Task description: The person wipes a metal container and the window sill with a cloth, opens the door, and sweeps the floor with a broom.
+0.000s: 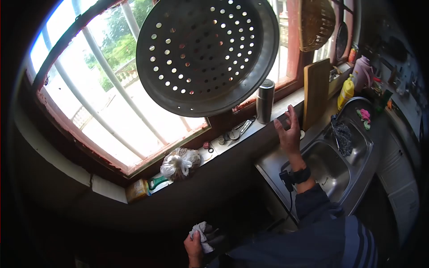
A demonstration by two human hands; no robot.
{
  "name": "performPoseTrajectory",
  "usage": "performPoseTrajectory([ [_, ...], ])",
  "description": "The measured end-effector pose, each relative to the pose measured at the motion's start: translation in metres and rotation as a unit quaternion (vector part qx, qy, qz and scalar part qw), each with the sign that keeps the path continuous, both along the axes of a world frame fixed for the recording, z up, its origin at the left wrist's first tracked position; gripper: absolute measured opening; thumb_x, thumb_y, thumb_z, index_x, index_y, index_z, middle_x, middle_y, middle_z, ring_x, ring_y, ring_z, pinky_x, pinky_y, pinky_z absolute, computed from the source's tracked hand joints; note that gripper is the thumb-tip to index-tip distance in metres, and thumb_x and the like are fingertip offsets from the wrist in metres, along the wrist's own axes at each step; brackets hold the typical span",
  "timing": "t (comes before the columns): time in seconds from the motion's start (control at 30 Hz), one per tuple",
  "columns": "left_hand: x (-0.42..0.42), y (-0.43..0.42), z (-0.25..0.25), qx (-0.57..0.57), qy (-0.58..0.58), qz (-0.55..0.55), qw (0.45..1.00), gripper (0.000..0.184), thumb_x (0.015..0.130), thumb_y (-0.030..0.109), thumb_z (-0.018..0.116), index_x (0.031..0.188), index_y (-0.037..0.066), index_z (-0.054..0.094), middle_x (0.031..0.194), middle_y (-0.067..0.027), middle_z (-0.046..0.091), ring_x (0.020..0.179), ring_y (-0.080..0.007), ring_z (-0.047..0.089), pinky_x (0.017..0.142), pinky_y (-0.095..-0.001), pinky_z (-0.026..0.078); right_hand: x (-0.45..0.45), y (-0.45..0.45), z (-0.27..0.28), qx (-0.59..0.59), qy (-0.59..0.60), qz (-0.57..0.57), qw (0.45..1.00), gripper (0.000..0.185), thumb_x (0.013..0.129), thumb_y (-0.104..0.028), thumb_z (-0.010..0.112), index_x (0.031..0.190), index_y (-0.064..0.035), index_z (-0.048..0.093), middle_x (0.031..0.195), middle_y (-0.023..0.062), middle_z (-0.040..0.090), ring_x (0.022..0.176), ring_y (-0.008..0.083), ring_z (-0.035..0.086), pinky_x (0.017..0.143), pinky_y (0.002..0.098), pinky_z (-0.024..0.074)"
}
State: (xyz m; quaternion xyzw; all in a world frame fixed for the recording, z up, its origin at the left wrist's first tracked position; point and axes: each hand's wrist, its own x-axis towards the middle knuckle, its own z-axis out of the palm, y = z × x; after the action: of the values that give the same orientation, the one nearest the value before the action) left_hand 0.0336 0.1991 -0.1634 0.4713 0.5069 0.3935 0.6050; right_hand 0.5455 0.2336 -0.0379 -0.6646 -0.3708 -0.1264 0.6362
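My right hand is raised over the near end of the sink, fingers apart and nothing in it. Just left of its fingertips stands a steel thermos flask on the window sill, and to its right leans a wooden cutting board. A black band with a cable circles that wrist. Low in the view, my left hand is closed around a crumpled greyish-white cloth. A large round metal steamer tray with holes hangs in front of the window, above both hands.
On the sill lie a knotted plastic bag, a yellow-labelled jar and small metal items. The double sink holds a dark mesh cloth. Beyond are a yellow bottle, a pink jug and a hanging basket.
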Motion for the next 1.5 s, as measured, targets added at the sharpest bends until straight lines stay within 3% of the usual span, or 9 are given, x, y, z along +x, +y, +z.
performPoseTrajectory([
  [0.17,-0.01,0.016,0.009,0.001,0.025,-0.082,0.996,0.031,0.101,0.024,0.06,0.109,-0.004,0.069,0.094,-0.0037,0.071,0.084,-0.0107,0.061,0.078,-0.0286,0.051,-0.086,-0.053,0.024,0.054,0.039,0.022,0.998,0.061,0.092,-0.027,0.072,0.145,-0.0068,0.047,0.14,0.0116,0.056,0.12,0.0226,0.059,0.095,0.036,0.0477],
  [0.23,-0.023,0.026,-0.009,-0.008,0.032,-0.128,0.991,0.031,0.101,0.024,0.059,0.108,-0.005,0.069,0.094,-0.0032,0.07,0.084,-0.0104,0.061,0.077,-0.0285,0.05,-0.135,-0.071,0.019,0.069,0.106,0.097,0.987,0.051,0.093,-0.025,0.071,0.137,-0.0057,0.054,0.129,0.0086,0.063,0.11,0.0184,0.064,0.088,0.0317,0.0509],
  [0.37,-0.037,0.016,-0.005,-0.068,-0.013,-0.187,0.98,0.027,0.1,0.02,0.061,0.109,-0.003,0.069,0.093,-0.0033,0.07,0.082,-0.0093,0.06,0.075,-0.0274,0.05,-0.248,-0.114,-0.026,-0.147,0.194,0.236,0.941,0.039,0.094,-0.025,0.071,0.125,-0.0032,0.064,0.102,0.0061,0.072,0.088,0.0114,0.067,0.078,0.0271,0.0534],
  [0.5,-0.069,0.011,-0.056,-0.119,0.077,-0.276,0.951,0.026,0.099,0.019,0.063,0.112,-0.003,0.069,0.094,-0.0035,0.071,0.082,-0.0105,0.063,0.074,-0.0269,0.051,-0.317,-0.18,-0.091,-0.438,0.167,0.417,0.779,0.055,0.094,-0.041,0.068,0.132,-0.0018,0.06,0.111,0.0155,0.071,0.102,0.0265,0.069,0.088,0.0372,0.0543],
  [0.57,-0.074,0.002,-0.065,-0.148,0.075,-0.318,0.933,0.026,0.099,0.019,0.063,0.113,-0.002,0.069,0.095,-0.0034,0.071,0.081,-0.0109,0.064,0.074,-0.0266,0.052,-0.341,-0.218,-0.1,-0.509,0.187,0.405,0.736,0.062,0.094,-0.05,0.064,0.132,-0.0015,0.059,0.113,0.0197,0.07,0.105,0.0341,0.068,0.091,0.0426,0.0531],
  [0.7,-0.067,-0.006,-0.074,-0.146,0.159,-0.411,0.886,0.028,0.098,0.02,0.065,0.115,-0.002,0.07,0.097,-0.0035,0.071,0.082,-0.0096,0.063,0.072,-0.0262,0.052,-0.369,-0.288,-0.122,-0.532,0.261,0.296,0.749,0.059,0.093,-0.049,0.064,0.132,-0.0049,0.061,0.119,0.019,0.069,0.114,0.0365,0.064,0.096,0.0456,0.0507],
  [0.97,0.004,-0.057,-0.04,-0.136,0.207,-0.535,0.808,0.03,0.095,0.017,0.066,0.118,-0.002,0.067,0.102,-0.0055,0.072,0.087,-0.0116,0.065,0.075,-0.0288,0.053,-0.377,-0.392,-0.144,-0.44,0.335,0.134,0.823,0.054,0.092,-0.047,0.064,0.127,-0.0052,0.064,0.118,0.0147,0.07,0.108,0.0342,0.067,0.092,0.0424,0.0532],
  [1.27,0.061,-0.164,-0.048,-0.089,0.25,-0.626,0.734,0.032,0.095,0.019,0.07,0.119,-0.002,0.068,0.101,-0.0044,0.072,0.088,-0.0117,0.066,0.078,-0.0279,0.054,-0.379,-0.54,-0.181,-0.393,0.386,0.074,0.831,0.055,0.091,-0.045,0.068,0.126,-0.003,0.064,0.118,0.0152,0.071,0.102,0.0289,0.071,0.088,0.0407,0.0555],
  [1.5,0.131,-0.269,-0.042,-0.133,0.261,-0.729,0.619,0.035,0.096,0.02,0.069,0.124,-0.002,0.065,0.106,-0.0057,0.072,0.091,-0.013,0.066,0.083,-0.0289,0.054,-0.4,-0.667,-0.224,-0.279,0.484,-0.116,0.822,0.048,0.091,-0.04,0.069,0.12,-0.0021,0.066,0.104,0.0134,0.074,0.092,0.0245,0.073,0.083,0.0362,0.0573],
])
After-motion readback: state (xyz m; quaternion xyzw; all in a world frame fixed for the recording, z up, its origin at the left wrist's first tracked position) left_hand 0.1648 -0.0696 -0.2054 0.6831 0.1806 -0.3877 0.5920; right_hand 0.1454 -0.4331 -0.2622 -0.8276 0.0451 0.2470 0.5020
